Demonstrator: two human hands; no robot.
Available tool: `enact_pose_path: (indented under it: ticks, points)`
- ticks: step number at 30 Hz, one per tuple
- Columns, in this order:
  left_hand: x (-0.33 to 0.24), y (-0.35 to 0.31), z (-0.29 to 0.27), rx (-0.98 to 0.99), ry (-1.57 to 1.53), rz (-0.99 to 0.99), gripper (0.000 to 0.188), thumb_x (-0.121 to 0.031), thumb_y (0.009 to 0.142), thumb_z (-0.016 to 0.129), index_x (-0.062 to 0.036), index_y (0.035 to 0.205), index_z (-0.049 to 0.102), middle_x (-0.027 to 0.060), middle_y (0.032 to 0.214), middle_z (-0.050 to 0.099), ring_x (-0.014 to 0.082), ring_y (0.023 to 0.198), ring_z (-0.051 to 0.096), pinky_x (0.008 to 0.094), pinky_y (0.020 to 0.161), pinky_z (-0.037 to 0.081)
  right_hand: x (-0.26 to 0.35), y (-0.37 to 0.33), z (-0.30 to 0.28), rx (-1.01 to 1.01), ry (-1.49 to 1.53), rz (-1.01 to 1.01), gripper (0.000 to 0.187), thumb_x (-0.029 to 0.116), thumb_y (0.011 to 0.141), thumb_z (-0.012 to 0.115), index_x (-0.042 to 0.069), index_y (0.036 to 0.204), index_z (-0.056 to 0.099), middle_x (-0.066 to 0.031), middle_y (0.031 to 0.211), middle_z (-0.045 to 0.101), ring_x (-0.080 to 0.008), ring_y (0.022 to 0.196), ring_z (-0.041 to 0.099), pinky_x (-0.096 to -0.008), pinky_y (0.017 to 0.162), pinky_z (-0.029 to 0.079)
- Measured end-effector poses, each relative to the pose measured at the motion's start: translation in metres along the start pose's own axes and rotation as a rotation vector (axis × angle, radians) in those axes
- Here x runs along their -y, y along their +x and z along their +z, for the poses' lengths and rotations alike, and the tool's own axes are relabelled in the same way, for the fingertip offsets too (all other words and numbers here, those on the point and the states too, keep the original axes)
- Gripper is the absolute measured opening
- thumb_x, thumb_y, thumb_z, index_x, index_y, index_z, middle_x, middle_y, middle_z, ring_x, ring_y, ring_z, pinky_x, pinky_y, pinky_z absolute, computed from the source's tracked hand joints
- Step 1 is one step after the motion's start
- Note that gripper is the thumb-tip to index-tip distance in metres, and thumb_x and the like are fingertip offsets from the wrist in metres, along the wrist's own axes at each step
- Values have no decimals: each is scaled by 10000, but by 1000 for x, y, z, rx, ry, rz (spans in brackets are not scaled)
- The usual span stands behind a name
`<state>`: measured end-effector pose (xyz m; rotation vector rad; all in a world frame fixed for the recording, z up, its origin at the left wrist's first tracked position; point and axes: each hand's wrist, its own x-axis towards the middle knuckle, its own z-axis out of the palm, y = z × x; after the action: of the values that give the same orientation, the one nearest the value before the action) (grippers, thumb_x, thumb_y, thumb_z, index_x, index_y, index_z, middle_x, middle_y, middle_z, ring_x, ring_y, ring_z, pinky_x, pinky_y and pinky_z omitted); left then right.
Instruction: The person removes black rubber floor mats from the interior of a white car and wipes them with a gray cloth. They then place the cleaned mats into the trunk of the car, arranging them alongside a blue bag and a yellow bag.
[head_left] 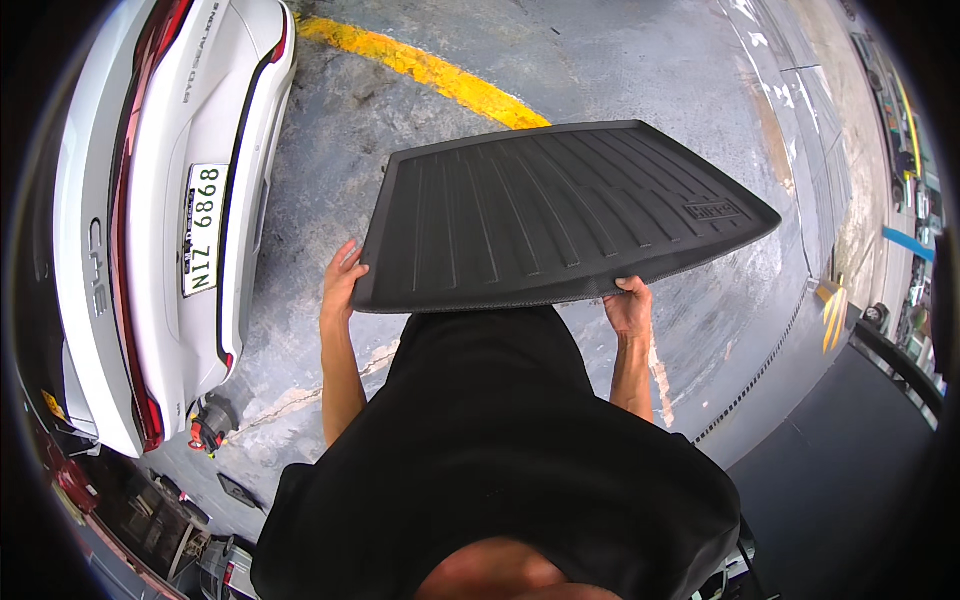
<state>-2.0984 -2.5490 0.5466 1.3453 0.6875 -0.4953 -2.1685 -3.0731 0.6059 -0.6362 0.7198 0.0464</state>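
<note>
A large black ribbed car trunk mat (540,215) with a raised rim is held out in front of me, above the floor. My left hand (342,280) grips its near left corner, fingers along the side edge. Farther right, my right hand (629,304) holds the near edge, with the thumb on top and the other fingers mostly hidden beneath. The mat's far right part reaches well past my right hand, and its underside is out of sight.
To the left stands a white car (185,215), rear end toward me. A curved yellow line (430,70) marks the grey concrete floor (640,60). A black and red device (211,424) sits by the car's bumper. A dark panel (830,440) lies at the lower right.
</note>
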Motion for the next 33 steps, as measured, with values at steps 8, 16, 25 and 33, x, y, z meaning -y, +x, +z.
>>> enact_pose_path:
  ticks: [8, 16, 25, 33]
  points:
    - [80, -85, 12, -84, -236, 195, 614, -38, 880, 631, -35, 1464, 444, 183, 1481, 472, 265, 1287, 537, 375, 1061, 461, 18, -24, -24, 115, -84, -2, 536, -4, 722, 517, -73, 1251, 568, -150, 1249, 642, -312, 1186, 610, -477, 1034, 504]
    - [123, -198, 33, -45, 87, 508, 576, -94, 787, 752, -110, 1336, 581, 50, 1509, 443, 222, 1443, 328, 396, 1152, 350, 88, -40, 28, 161, -297, -40, 466, 21, 728, 517, -86, 1180, 568, -205, 1168, 655, -359, 1039, 679, -493, 901, 617]
    - [74, -289, 98, -324, 508, 871, 421, -262, 805, 836, 3, 1077, 654, 134, 892, 705, 283, 750, 636, 380, 648, 482, 159, -33, 83, 387, -457, 126, 595, 214, 892, 628, -181, 1229, 339, -376, 1197, 497, -524, 996, 643, -471, 756, 671]
    - [-39, -327, 313, -229, 626, 1314, 196, -108, 807, 734, 7, 871, 588, 149, 808, 583, 361, 806, 634, 457, 682, 490, 172, 60, 6, 637, -707, 50, 919, 202, 978, 603, 29, 1577, -73, -251, 1476, 379, -391, 1322, 483, -530, 1049, 482]
